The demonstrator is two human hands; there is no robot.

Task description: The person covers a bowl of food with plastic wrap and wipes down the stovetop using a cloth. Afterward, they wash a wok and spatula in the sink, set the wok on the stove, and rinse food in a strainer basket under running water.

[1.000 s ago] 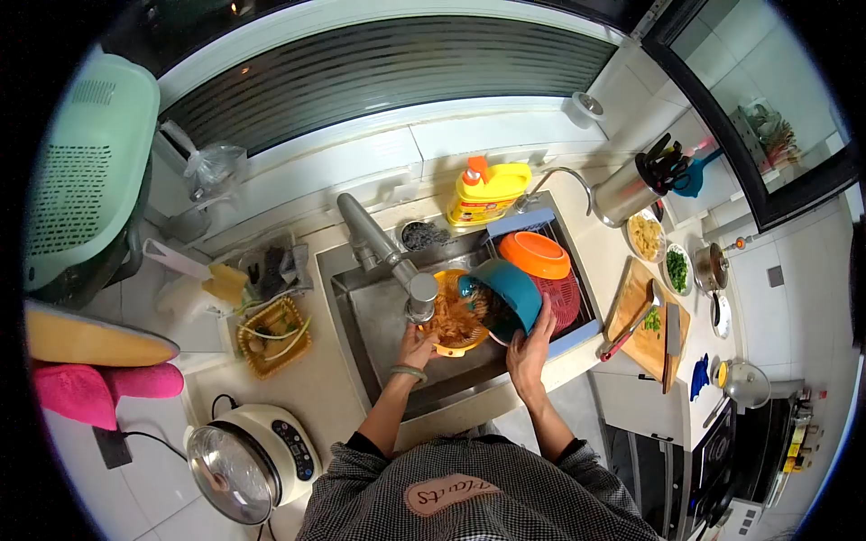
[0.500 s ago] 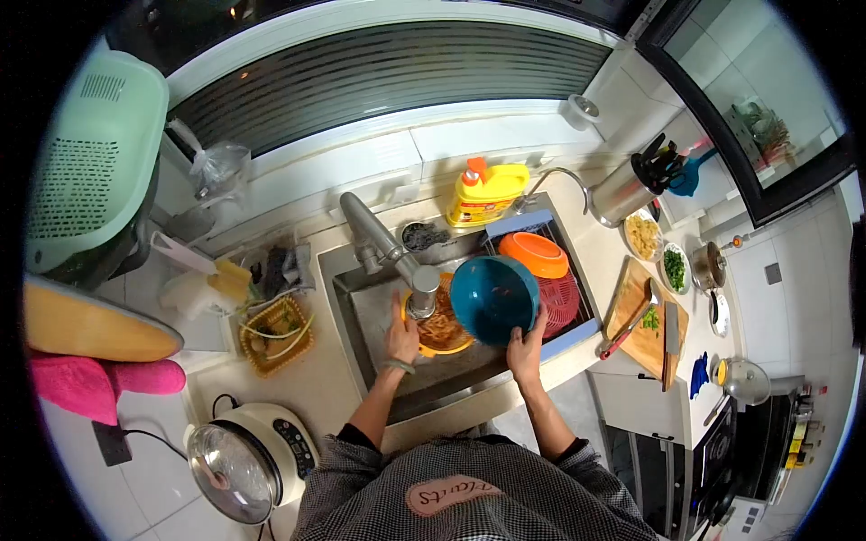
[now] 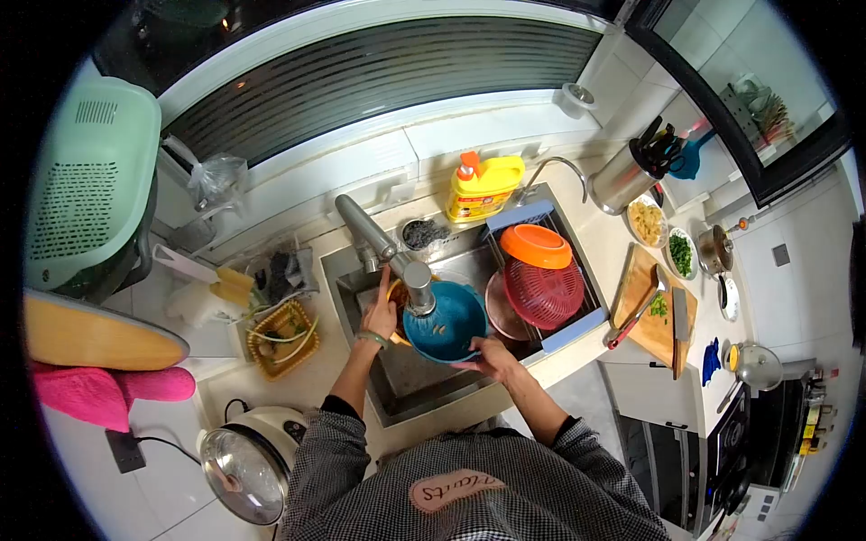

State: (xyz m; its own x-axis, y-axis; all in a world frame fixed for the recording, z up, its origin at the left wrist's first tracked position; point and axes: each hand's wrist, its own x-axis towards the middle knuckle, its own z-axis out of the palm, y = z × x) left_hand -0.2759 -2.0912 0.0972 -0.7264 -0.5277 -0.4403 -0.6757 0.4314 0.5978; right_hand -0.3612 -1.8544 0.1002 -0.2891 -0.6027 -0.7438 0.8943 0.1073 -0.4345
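My right hand (image 3: 493, 358) grips the near right rim of a teal bowl (image 3: 446, 329), held under the faucet head (image 3: 419, 293) over the sink (image 3: 397, 388). A few small pale bits show inside the bowl. My left hand (image 3: 380, 316) is at the left rim of an orange basin (image 3: 396, 335), its index finger stretched up beside the faucet. The teal bowl covers most of that basin and its contents. To the right, a red colander (image 3: 544, 296) and an orange bowl (image 3: 536, 246) stand in the sink's rack.
A yellow detergent jug (image 3: 485, 189) stands behind the sink. Left of it sits a yellow basket (image 3: 284, 341) of vegetables. The cutting board (image 3: 642, 302) at right bears a knife (image 3: 680, 329) and a red-handled spoon (image 3: 638, 317). A lidded cooker (image 3: 242, 473) stands front left.
The teal bowl has moved left from beside the faucet to beneath it, now covering the brown strips in the orange basin. My left index finger has extended upward.
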